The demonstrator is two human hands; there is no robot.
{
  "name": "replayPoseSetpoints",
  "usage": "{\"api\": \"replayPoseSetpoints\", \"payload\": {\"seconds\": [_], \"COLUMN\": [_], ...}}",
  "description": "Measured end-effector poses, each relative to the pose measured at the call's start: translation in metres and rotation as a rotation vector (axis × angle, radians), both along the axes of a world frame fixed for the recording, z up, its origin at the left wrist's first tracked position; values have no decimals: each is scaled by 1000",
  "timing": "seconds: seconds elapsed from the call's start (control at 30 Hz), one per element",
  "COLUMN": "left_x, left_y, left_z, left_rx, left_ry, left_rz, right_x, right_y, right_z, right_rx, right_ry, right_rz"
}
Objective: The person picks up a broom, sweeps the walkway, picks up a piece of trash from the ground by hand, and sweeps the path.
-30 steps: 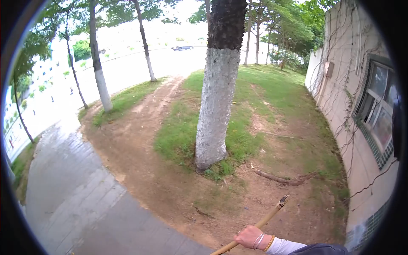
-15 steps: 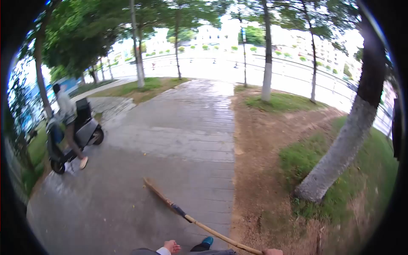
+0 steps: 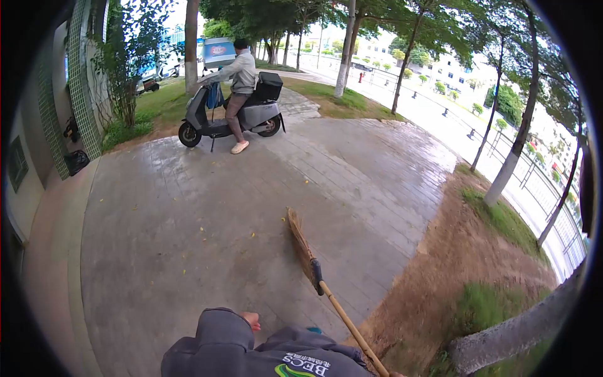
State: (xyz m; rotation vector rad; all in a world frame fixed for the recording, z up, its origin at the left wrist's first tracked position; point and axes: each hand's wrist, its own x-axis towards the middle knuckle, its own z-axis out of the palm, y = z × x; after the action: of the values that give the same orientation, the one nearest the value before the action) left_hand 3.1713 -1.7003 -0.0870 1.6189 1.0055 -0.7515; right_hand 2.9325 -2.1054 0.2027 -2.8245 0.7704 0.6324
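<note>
A long broom with straw bristles and a dark binding reaches forward over the paving from the lower right. Its bamboo handle runs down to the bottom edge, where my right hand is closed on it, mostly cut off by the frame. Beyond the grey jacket sleeve, my left hand shows in part, its fingers curled and nothing seen in them. Small yellow leaves lie scattered on the paving left of the bristles.
Ahead to the left, a person sits on a grey scooter with one foot down. A building wall and step border the left. Bare soil and a leaning trunk are on the right.
My view has turned left, bringing the scooter nearer the middle and the building into sight. The broom appears farther right and more upright. My jacket now shows at the bottom.
</note>
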Motion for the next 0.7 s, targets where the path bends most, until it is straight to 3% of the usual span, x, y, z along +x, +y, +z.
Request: {"api": "replayPoseSetpoints", "payload": {"seconds": [0.13, 0.23, 0.43, 0.7], "left_x": [26, 43, 72, 80], "left_y": [-25, -65, -154, -199], "left_z": [-4, 31, 74, 47], "left_rx": [-162, -98, -152, -202], "left_ry": [55, -14, -104, -72], "left_rz": [-132, -257, -473, -522], "right_x": [-9, -17, -12, 10], "right_y": [10, 16, 11, -6], "right_z": [-1, -15, -31, 4], "right_rx": [20, -35, -38, 7], "right_ry": [-86, -202, -149, -140], "right_rz": [-26, -20, -140, -105]}}
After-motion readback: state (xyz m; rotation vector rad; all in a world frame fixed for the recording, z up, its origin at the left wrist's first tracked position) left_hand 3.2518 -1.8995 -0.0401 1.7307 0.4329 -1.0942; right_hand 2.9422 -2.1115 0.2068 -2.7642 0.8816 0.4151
